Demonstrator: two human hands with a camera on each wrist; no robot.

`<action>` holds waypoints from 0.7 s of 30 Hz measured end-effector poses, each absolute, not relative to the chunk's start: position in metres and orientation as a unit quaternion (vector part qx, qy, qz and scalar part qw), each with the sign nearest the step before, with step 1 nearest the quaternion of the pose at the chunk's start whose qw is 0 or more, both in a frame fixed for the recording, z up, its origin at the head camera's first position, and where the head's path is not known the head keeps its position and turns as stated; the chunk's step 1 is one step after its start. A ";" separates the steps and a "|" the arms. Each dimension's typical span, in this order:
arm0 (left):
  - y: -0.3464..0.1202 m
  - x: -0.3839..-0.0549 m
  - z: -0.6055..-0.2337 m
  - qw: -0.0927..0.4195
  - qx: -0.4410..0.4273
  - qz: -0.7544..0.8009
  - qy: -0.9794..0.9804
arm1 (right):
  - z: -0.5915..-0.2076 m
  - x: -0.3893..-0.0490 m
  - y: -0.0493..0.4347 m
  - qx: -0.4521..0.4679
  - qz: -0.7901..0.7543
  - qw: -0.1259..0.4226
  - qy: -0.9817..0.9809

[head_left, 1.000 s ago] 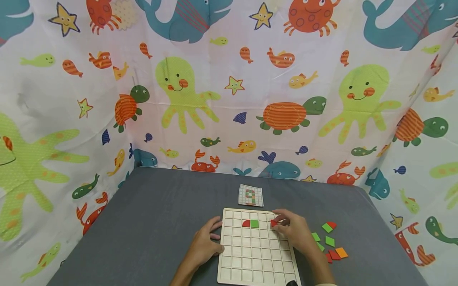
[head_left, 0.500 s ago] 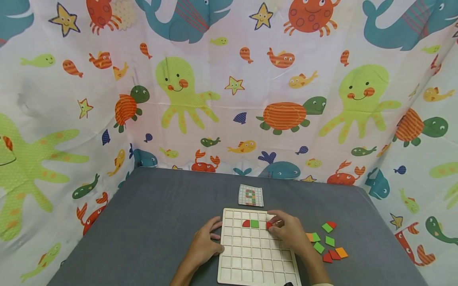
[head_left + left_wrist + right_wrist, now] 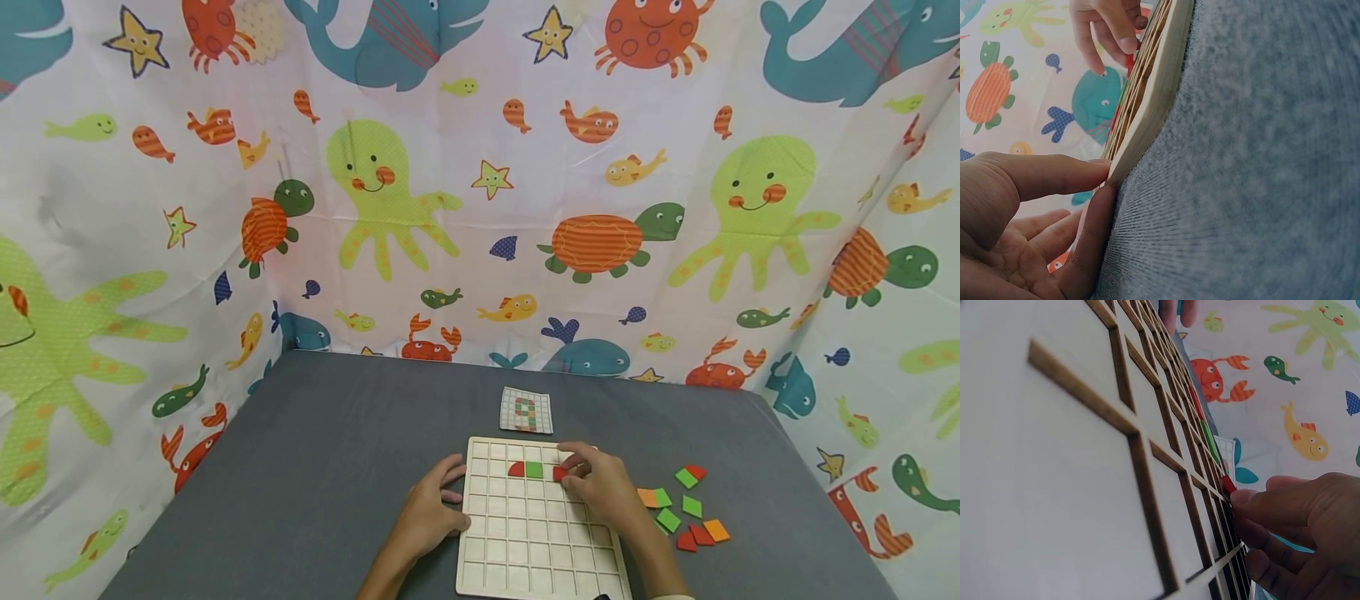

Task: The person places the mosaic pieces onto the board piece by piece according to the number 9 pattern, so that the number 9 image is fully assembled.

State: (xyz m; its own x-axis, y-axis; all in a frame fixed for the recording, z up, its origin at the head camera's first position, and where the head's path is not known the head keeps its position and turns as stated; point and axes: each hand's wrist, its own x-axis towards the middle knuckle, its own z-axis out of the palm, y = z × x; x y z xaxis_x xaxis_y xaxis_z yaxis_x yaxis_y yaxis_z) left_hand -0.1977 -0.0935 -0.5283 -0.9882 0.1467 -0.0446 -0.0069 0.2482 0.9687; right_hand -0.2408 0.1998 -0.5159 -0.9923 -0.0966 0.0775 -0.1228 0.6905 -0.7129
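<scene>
A pale wooden grid board [image 3: 497, 552] lies on the table. My left hand [image 3: 426, 514] pinches its left edge; in the left wrist view the thumb lies on top, with a finger against the side of the board [image 3: 1147, 112]. Near the far edge, a red tile with a rounded side [image 3: 517, 469] and a green square tile [image 3: 533, 470] sit side by side in cells. Between thumb and fingertips my right hand [image 3: 603, 485] holds another red tile [image 3: 559, 473], close over the same row, one cell to the right of the green tile. The fingers partly cover its shape.
Behind the board lies a small card [image 3: 526, 410] printed with a coloured grid pattern. Several loose tiles lie to the right, among them an orange square [image 3: 716, 530], a green square [image 3: 692, 506] and a red tile [image 3: 686, 542]. A sea-animal curtain [image 3: 480, 217] surrounds the grey table [image 3: 315, 483].
My right hand has moved left along the row with the red tile, toward the green one, uncovering an orange tile among the loose ones. The left hand has stayed at the board's edge.
</scene>
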 end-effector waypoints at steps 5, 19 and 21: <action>-0.093 -0.197 -0.528 0.060 0.044 0.608 0.790 | -0.517 -0.241 0.199 0.059 0.391 0.018 -0.918; -0.093 -0.197 -0.529 0.060 0.048 0.606 0.792 | -0.517 -0.240 0.197 0.074 0.419 0.006 -0.905; -0.093 -0.197 -0.529 0.062 0.049 0.606 0.791 | -0.517 -0.239 0.197 0.073 0.426 -0.002 -0.902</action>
State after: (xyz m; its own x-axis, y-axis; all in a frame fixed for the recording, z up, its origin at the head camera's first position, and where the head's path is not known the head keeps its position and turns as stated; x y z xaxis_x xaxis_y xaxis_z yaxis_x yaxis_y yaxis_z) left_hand -0.1969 -0.0932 -0.5292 -0.9877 0.1518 -0.0384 0.0024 0.2598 0.9657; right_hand -0.2394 0.1973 -0.5167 -0.9893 -0.1336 0.0583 -0.1298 0.6261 -0.7689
